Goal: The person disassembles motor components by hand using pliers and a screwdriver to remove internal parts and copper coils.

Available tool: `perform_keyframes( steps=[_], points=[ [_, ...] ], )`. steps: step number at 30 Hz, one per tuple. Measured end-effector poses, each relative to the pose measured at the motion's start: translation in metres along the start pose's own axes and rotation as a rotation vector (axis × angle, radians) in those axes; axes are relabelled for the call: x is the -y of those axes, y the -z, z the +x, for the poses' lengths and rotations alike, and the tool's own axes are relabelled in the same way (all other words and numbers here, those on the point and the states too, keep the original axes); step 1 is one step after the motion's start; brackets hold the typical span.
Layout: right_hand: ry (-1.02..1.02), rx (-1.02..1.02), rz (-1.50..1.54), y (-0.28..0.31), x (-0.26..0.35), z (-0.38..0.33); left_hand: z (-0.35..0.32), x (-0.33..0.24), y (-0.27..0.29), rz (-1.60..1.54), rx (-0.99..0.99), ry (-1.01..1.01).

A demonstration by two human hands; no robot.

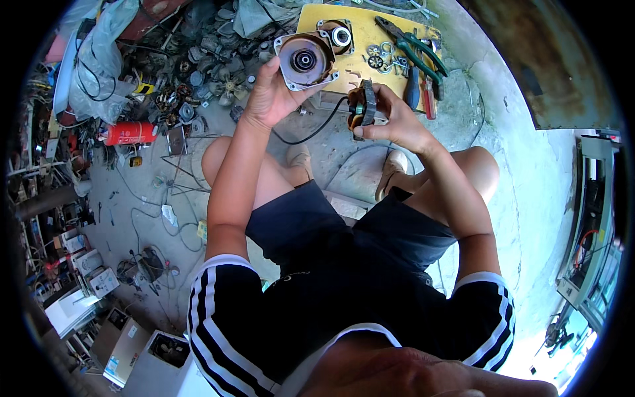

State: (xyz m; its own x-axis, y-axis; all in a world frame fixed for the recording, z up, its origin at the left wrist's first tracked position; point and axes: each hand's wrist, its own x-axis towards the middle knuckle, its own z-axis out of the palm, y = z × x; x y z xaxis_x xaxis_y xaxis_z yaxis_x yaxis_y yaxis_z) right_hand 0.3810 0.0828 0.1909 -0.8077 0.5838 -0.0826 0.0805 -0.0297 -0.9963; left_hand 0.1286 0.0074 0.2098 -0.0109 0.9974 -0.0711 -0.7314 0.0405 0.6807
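My left hand (278, 96) is closed on a square metal motor end cover (316, 49), its round hollow and central bearing seat facing up. In my right hand (400, 122) is a motor stator (362, 106) with a dark laminated core and orange-brown windings, gripped between thumb and fingers. A black cable (317, 131) runs from the stator toward the floor. The two parts are held apart, just above the near edge of a yellow board (360, 20). Behind the cover, a second motor part with a white ring (341, 36) rests on the board.
On the board lie green-handled pliers (413, 49), screwdrivers (412, 87) and several small washers and screws (390, 59). Heaps of metal parts (221, 63) cover the floor at the far left, near a red cylinder (135, 133). A rusty panel (549, 59) stands at far right.
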Motion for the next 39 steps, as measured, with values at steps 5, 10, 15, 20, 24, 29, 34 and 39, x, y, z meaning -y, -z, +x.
perform_keyframes(
  steps=[5,10,15,20,24,29,34,39],
  points=[
    [0.018,-0.005,-0.267,-0.005,0.001,-0.003,-0.002,0.000,0.001,-0.032,-0.005,0.034],
    [0.013,0.041,-0.317,-0.001,0.001,-0.005,-0.006,0.003,0.010,0.100,0.061,0.113],
    [-0.154,0.087,-0.301,0.015,0.006,-0.009,-0.019,-0.017,-0.011,1.185,0.215,0.020],
    [-0.163,0.031,-0.332,0.028,0.002,-0.013,-0.027,-0.002,-0.012,1.887,0.225,-0.033],
    [-0.134,-0.017,-0.328,0.025,-0.003,-0.013,-0.023,-0.004,0.001,1.235,0.013,-0.034],
    [-0.076,-0.068,-0.279,0.024,-0.006,-0.010,-0.012,-0.014,0.026,0.635,-0.167,0.222],
    [-0.065,-0.117,-0.265,0.020,-0.005,-0.009,-0.005,-0.008,0.023,0.494,-0.278,0.309],
    [-0.050,-0.097,-0.032,0.016,-0.004,-0.005,0.010,0.010,0.018,0.741,-0.440,0.158]
  ],
)
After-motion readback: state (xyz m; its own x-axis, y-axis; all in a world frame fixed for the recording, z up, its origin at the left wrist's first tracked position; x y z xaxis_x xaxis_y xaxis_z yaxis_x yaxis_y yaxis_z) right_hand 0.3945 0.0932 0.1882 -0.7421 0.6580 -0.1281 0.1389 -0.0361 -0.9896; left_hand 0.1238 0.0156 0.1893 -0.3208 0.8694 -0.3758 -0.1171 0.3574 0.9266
